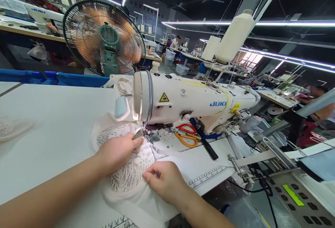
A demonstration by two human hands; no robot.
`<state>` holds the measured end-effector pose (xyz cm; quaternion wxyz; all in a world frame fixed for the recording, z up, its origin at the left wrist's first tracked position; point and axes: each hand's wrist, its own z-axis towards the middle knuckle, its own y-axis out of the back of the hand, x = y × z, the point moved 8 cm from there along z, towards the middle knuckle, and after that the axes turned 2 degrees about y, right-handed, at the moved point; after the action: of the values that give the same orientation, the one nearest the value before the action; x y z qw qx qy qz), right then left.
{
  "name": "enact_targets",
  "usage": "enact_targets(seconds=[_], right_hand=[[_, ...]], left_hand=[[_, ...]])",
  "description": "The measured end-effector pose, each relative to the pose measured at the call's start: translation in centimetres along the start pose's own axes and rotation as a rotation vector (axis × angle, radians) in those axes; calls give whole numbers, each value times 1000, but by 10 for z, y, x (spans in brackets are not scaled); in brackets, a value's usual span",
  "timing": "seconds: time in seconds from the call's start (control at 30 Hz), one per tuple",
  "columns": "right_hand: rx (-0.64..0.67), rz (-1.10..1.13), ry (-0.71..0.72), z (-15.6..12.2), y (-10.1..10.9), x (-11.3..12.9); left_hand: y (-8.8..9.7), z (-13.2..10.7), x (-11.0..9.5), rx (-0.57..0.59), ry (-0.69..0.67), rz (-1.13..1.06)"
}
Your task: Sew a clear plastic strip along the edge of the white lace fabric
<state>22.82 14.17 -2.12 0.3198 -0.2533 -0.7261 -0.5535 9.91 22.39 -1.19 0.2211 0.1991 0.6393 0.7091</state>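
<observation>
A cream lace garment (131, 175) lies under the needle end of a white sewing machine (193, 100), spread over the worktable. My left hand (119, 153) presses and grips the lace just left of the presser foot (150, 135), thumb and fingers together. Closer to me, my right hand (166, 181) is closed, pinching the garment's right edge between thumb and forefinger. A narrow pale strip runs by the presser foot. The needle tip itself is too small to make out.
Red-handled scissors (187, 128), orange-handled scissors (187, 140) and a black-handled tool (209, 149) lie on the machine bed. A large fan (104, 39) stands behind the table (52, 123). Thread cones (234, 38) rise behind the machine; a control panel (295, 196) sits at lower right.
</observation>
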Motion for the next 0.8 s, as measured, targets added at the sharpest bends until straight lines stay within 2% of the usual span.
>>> enact_targets(seconds=[0.27, 0.47, 0.57, 0.67, 0.73, 0.8], right_hand=[[20, -42, 1, 5, -1, -2], [81, -91, 24, 15, 0, 1], [114, -123, 26, 20, 4, 7], [189, -214, 7, 18, 8, 13], [243, -334, 26, 12, 11, 16], [269, -485, 81, 4, 13, 17]], left_hand=[[-2, 6, 4, 71, 42, 3], [0, 19, 17, 52, 35, 0], [5, 27, 26, 11, 15, -12], [13, 27, 35, -80, 20, -4], [19, 17, 37, -165, 35, 17], [24, 0, 29, -265, 1, 27]])
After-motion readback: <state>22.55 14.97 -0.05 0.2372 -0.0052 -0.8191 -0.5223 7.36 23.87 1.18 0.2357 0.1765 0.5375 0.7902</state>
